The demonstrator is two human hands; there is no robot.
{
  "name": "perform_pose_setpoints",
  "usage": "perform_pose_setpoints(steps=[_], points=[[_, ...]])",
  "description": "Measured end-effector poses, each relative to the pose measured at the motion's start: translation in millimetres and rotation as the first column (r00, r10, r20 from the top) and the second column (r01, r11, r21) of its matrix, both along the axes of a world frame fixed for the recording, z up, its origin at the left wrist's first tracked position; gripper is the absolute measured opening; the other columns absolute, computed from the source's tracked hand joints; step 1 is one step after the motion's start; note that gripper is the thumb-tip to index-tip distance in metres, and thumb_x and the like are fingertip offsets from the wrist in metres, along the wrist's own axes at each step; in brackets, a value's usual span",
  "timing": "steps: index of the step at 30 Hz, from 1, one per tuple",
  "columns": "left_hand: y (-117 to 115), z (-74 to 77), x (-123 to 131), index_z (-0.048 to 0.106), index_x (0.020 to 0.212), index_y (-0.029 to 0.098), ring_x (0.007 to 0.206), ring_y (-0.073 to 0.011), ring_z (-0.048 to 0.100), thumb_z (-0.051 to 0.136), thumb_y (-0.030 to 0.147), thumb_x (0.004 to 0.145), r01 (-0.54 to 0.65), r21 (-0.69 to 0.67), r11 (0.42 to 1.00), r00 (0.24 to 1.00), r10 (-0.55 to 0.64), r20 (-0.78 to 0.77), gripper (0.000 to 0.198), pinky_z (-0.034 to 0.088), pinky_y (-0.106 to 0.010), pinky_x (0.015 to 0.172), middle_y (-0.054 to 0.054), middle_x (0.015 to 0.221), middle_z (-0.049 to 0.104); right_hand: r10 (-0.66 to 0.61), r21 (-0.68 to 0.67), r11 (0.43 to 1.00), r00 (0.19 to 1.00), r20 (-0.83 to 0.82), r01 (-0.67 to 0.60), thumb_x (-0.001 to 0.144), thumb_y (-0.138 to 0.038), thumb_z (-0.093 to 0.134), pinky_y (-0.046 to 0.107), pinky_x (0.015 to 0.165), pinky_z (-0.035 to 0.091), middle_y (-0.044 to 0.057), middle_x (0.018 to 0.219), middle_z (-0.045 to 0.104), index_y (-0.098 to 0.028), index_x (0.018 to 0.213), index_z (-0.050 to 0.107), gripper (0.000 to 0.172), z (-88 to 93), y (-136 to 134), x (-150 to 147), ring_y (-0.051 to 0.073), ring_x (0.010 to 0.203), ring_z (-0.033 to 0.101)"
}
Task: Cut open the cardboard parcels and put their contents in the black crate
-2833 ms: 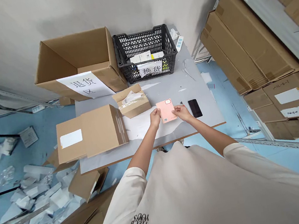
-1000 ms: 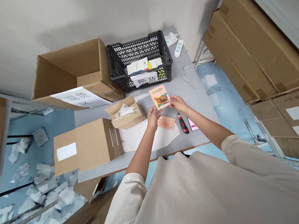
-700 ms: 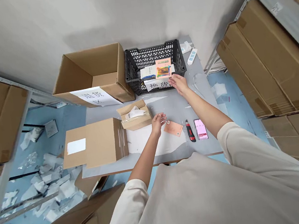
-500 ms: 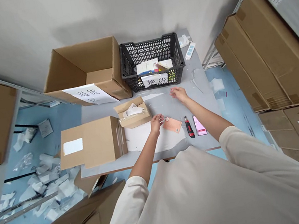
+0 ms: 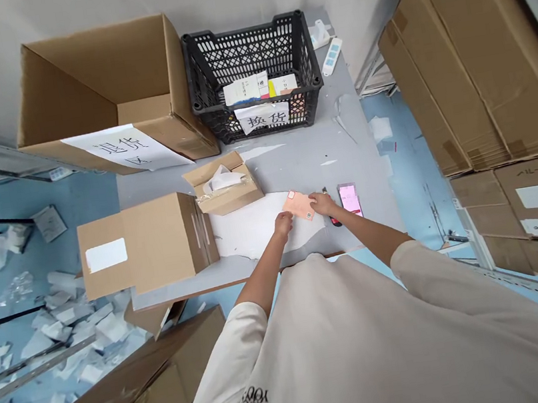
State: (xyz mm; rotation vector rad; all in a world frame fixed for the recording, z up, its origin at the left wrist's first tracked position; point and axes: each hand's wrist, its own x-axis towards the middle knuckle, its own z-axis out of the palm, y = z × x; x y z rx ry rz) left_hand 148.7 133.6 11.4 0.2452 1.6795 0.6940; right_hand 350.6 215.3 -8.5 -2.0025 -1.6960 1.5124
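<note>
An orange card [image 5: 300,204] is held between my two hands over the front of the table. My left hand [image 5: 283,222] is closed on its left edge, and my right hand [image 5: 323,203] grips the right edge. Partly hidden behind my right hand is a red and black cutter [image 5: 335,221]. Just right of it lies a phone [image 5: 350,200] with a pink screen. A small open carton [image 5: 231,200] with white paper inside stands to the left of the card.
On the grey table [image 5: 293,157], a large open carton [image 5: 137,66] and a black crate [image 5: 248,36] holding boxes stand at the back. A closed carton [image 5: 154,245] sits at the left, a power strip [image 5: 332,56] at the back right. Shelved cartons [image 5: 481,62] flank the right side.
My right hand has come down from near the crate to the card's right edge. My left hand has closed on its left edge. The camera view has shifted.
</note>
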Motion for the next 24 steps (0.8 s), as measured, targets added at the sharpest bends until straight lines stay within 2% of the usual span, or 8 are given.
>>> perform_pose_setpoints(steps=[4, 7, 10, 14, 17, 20, 24], points=[[-7.9, -6.9, 5.4, 0.067, 0.097, 0.024, 0.099, -0.0230, 0.071, 0.086, 0.030, 0.077, 0.004, 0.033, 0.999, 1.000, -0.005, 0.018, 0.028, 0.055, -0.039, 0.093, -0.005, 0.099, 0.073, -0.009, -0.030, 1.000, 0.999, 0.052, 0.011, 0.078, -0.015, 0.079, 0.045, 0.115, 0.058, 0.014, 0.127, 0.085, -0.023, 0.116, 0.083, 0.039, -7.7, -17.8, -3.9, 0.034, 0.127, 0.078], [-12.9, -9.1, 4.4, 0.069, 0.101, 0.024, 0.097, -0.0221, 0.073, 0.086, 0.028, 0.076, 0.000, 0.061, 0.998, 0.999, -0.003, 0.045, 0.031, 0.056, -0.038, 0.094, -0.006, 0.100, 0.076, -0.023, -0.051, 0.998, 0.998, 0.055, 0.026, 0.078, -0.019, 0.080, 0.040, 0.105, 0.061, 0.010, 0.108, 0.086, -0.023, 0.099, 0.080, 0.022, -10.0, -30.3, -5.6, 0.031, 0.112, 0.080], [-16.1, -9.2, 2.4, 0.071, 0.102, 0.023, 0.095, -0.0234, 0.075, 0.088, 0.028, 0.076, 0.006, 0.070, 0.998, 0.998, -0.010, 0.060, 0.031, 0.058, -0.039, 0.092, -0.008, 0.099, 0.079, -0.035, -0.067, 0.997, 0.999, 0.022, 0.037, 0.081, -0.024, 0.079, 0.034, 0.090, 0.062, 0.005, 0.092, 0.083, -0.024, 0.084, 0.072, 0.008, -7.5, -41.1, -9.2, 0.025, 0.093, 0.080], [-14.6, -5.0, 4.9, 0.076, 0.099, 0.022, 0.103, -0.0263, 0.076, 0.092, 0.033, 0.078, 0.013, 0.109, 0.994, 0.999, -0.017, 0.033, 0.029, 0.059, -0.039, 0.093, -0.010, 0.106, 0.083, -0.068, -0.028, 0.997, 0.996, -0.059, 0.067, 0.086, -0.025, 0.074, 0.028, 0.078, 0.060, 0.001, 0.085, 0.080, -0.025, 0.085, 0.068, 0.006, 3.4, -53.1, -19.4, 0.020, 0.083, 0.077], [-9.3, 0.8, 8.5, 0.079, 0.100, 0.022, 0.100, -0.0251, 0.077, 0.091, 0.043, 0.084, 0.015, 0.189, 0.982, 0.998, -0.026, 0.055, 0.029, 0.059, -0.036, 0.089, -0.009, 0.102, 0.083, -0.035, 0.097, 0.994, 0.983, -0.179, 0.053, 0.087, -0.025, 0.075, 0.030, 0.083, 0.061, -0.001, 0.085, 0.080, -0.026, 0.087, 0.070, 0.005, 14.7, -60.6, -29.2, 0.021, 0.086, 0.078], [-3.8, 6.9, 6.3, 0.079, 0.093, 0.021, 0.083, -0.0209, 0.072, 0.091, 0.045, 0.084, -0.002, 0.258, 0.966, 0.998, -0.014, 0.062, 0.029, 0.058, -0.031, 0.077, -0.004, 0.082, 0.077, 0.039, 0.201, 0.979, 0.959, -0.282, 0.019, 0.086, -0.022, 0.075, 0.034, 0.094, 0.063, 0.000, 0.092, 0.083, -0.027, 0.087, 0.074, 0.005, 24.8, -64.6, -37.5, 0.022, 0.094, 0.080], [-0.6, 14.8, -6.3, 0.075, 0.087, 0.020, 0.070, -0.0171, 0.065, 0.089, 0.041, 0.083, -0.034, 0.277, 0.960, 0.998, 0.020, 0.051, 0.025, 0.053, -0.027, 0.066, 0.000, 0.072, 0.070, 0.005, 0.183, 0.981, 0.923, -0.385, 0.071, 0.087, -0.022, 0.075, 0.037, 0.097, 0.065, 0.003, 0.107, 0.086, -0.025, 0.097, 0.080, 0.012, 33.5, -62.8, -39.0, 0.021, 0.099, 0.080]])
